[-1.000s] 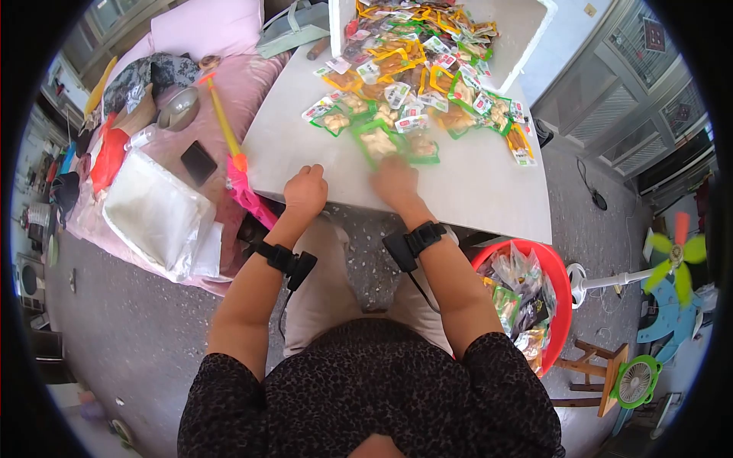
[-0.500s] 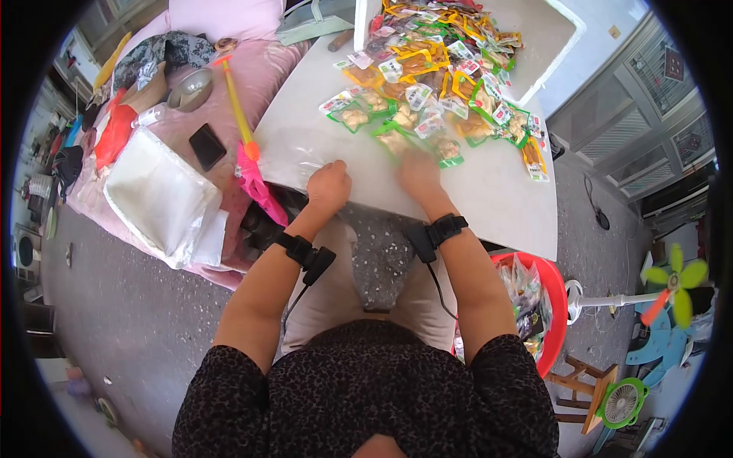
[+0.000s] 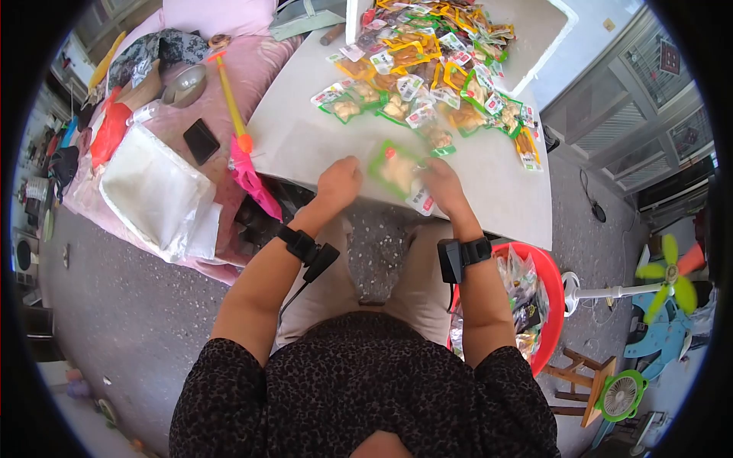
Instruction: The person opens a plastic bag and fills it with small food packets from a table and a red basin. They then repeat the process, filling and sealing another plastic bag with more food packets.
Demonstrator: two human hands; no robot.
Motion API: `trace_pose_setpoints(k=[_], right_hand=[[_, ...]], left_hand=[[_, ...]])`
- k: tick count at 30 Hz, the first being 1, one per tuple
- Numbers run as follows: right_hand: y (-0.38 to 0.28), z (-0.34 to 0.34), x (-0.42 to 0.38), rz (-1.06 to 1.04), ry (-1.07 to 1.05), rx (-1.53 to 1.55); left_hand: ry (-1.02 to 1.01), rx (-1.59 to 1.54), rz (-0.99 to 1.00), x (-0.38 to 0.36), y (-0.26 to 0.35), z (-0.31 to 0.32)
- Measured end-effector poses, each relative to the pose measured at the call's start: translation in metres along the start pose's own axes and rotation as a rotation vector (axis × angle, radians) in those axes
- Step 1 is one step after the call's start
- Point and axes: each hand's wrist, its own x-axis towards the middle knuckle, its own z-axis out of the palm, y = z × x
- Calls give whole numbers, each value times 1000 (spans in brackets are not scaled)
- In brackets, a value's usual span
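At the near edge of the white table [image 3: 305, 145], the right hand [image 3: 445, 183] grips a green-edged snack packet [image 3: 395, 169] while the closed left hand [image 3: 338, 183] appears to pinch a clear bag, which should be held wide open so the packet slides in flat.

Your right hand [image 3: 445, 183] and left hand [image 3: 338, 183] hold a green-edged glossy plastic snack packet [image 3: 397, 168], its clear film catching light. The heap of green and orange plastic sachets [image 3: 427, 69] looks equally shiny and crinkled. They lie on a smooth, matt white table top [image 3: 305, 130]. The red basin [image 3: 553, 286] beside you looks like smooth plastic with a slight sheen. The silvery foil-like bag [image 3: 153, 195] appears wrinkled and reflective, resting on soft pink cloth [image 3: 252, 69]. Your dark speckled garment [image 3: 366, 389] is matt fabric.
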Motion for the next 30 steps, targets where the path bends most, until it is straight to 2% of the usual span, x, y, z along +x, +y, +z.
trace_pose_setpoints(k=[4,7,10,13,19,21,24,25,28,30], right_hand=[[-1,0,-1,9,-76,-5],[3,-1,3,116,-79,298],[6,-3,5,237,-147,363],[21,-4,11,272,-165,414],[19,-10,13,238,-223,220],[22,-7,15,252,-229,308],[25,8,18,263,-221,361],[26,14,19,265,-216,366],[31,26,28,236,-158,368],[31,36,27,150,-42,365]], left_hand=[[9,-50,69,-2,0,2],[13,-51,84,-3,-1,2],[11,-60,109,-3,-2,4],[-12,-80,119,-5,-1,1],[-96,-104,57,-7,2,-1],[-145,-95,78,-8,2,3],[8,-148,255,-14,14,4],[-20,-116,264,-15,21,3],[-75,-31,259,-16,32,-2],[-83,5,217,-13,29,4]])
